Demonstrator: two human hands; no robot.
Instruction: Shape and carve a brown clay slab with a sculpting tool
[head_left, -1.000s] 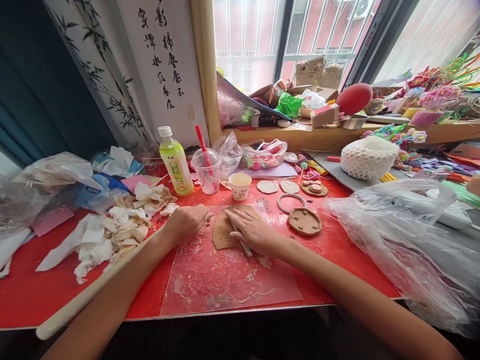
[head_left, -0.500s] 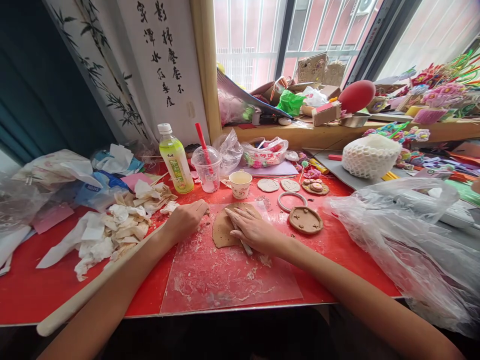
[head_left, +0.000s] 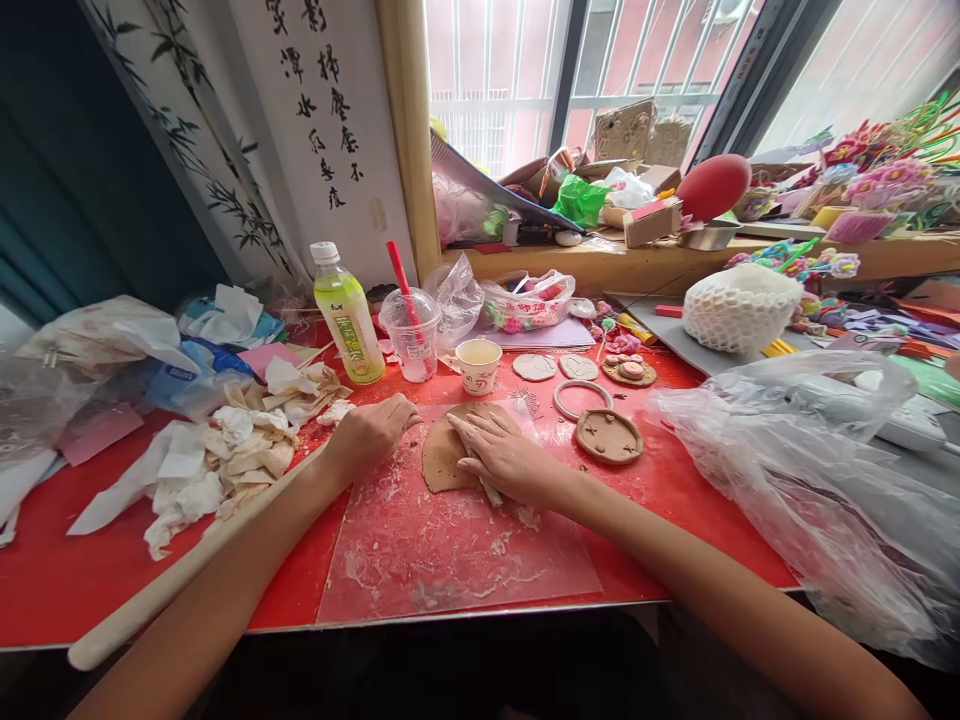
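Note:
My right hand (head_left: 501,452) lies with its fingers stretched out on a flat brown clay slab (head_left: 441,465). The end of a thin pale stick (head_left: 491,493) pokes out from beneath its palm. Left of the slab, my left hand (head_left: 379,432) is closed, its fingers curled together; whatever they hold is too small to make out. Under the slab is a clear plastic sheet (head_left: 457,560) smeared with clay residue. To the right sit a round brown clay disc (head_left: 609,437) with a raised rim and small marks, and a grey ring (head_left: 583,401).
A paper cup (head_left: 478,367), a plastic cup with a red straw (head_left: 411,335) and a green drink bottle (head_left: 349,315) stand behind the slab. Crumpled tissues (head_left: 217,460) and a long wooden rod (head_left: 165,585) lie left. Clear plastic bags (head_left: 810,480) spread over the right side.
The view has shifted very slightly. Both hands stay in almost the same places, the right one still flat on the clay slab.

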